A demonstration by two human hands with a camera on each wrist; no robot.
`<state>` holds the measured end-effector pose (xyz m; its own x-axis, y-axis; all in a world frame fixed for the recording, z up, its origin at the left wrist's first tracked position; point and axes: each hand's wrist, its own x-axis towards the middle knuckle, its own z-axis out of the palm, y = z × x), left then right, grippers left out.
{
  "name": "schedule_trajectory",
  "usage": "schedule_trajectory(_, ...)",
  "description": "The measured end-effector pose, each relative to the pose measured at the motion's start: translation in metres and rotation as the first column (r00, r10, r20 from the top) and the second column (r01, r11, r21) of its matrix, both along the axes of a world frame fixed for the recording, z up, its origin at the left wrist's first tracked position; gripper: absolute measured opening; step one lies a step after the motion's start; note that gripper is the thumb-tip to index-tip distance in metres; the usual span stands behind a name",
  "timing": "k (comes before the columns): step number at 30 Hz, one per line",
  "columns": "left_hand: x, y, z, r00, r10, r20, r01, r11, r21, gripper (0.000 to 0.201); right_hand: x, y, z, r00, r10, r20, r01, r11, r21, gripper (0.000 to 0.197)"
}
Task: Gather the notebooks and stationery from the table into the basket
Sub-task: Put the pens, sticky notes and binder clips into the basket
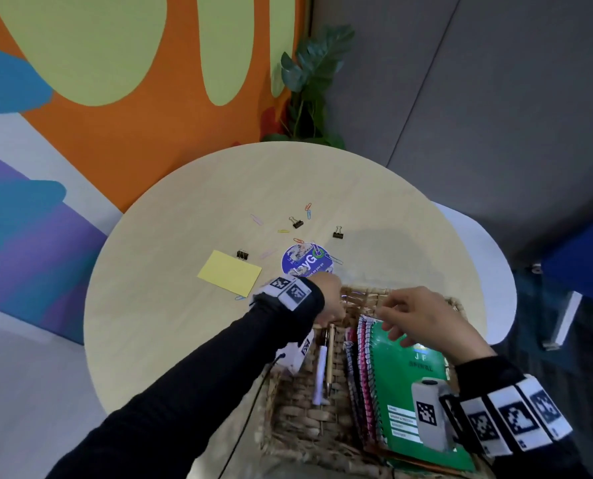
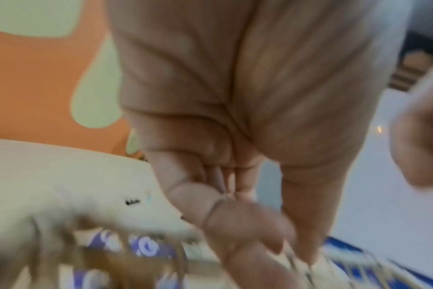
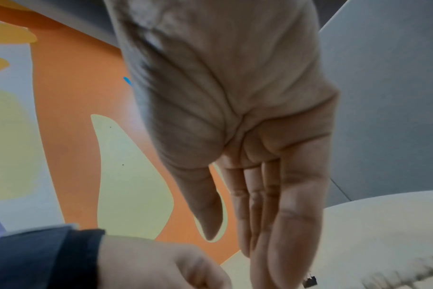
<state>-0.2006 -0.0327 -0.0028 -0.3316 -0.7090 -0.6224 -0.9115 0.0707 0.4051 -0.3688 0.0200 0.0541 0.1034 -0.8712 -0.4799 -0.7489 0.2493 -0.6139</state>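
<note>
A wicker basket (image 1: 288,413) sits at the near edge of the round table (image 1: 170,333). In it lie a green spiral notebook (image 1: 402,385), pink-bound notebooks (image 1: 360,368) and pens (image 1: 324,361). My left hand (image 1: 333,302) (image 2: 289,246) hovers over the basket's far left rim with fingers loosely curled; nothing shows in it. My right hand (image 1: 402,326) (image 3: 235,244) hangs above the green notebook, fingers straight and empty. On the table lie a yellow note pad (image 1: 230,276), three black binder clips (image 1: 296,222) and several coloured paper clips (image 1: 308,210).
A round blue printed disc (image 1: 307,261) lies just beyond the basket. A white chair (image 1: 492,271) stands behind the table on the right. A potted plant (image 1: 308,84) stands by the painted wall at the back.
</note>
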Motion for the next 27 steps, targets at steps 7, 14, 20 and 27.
schedule_trajectory(7,0.127,-0.060,-0.008,0.985,0.159,0.065,-0.124,0.922,-0.368,0.017,0.054,-0.071,0.006,0.996,0.054,0.065,-0.041,0.981,-0.188,0.012)
schedule_trajectory(14,0.187,-0.058,-0.079,0.958,-0.048,0.283,0.118,0.964,-0.238,0.062,0.147,-0.158,-0.006,0.938,0.328,-0.115,-0.346,0.909,-0.232,0.018)
schedule_trajectory(20,0.188,-0.070,-0.084,0.910,-0.145,0.387,0.241,0.947,-0.211,0.077,0.214,-0.202,-0.047,0.839,0.491,-0.235,-0.515,0.856,-0.050,0.023)
schedule_trajectory(27,0.180,-0.068,-0.083,0.853,-0.127,0.506,0.267,0.939,-0.215,0.069,0.259,-0.208,-0.096,0.699,0.615,-0.365,-0.631,0.770,0.091,0.024)
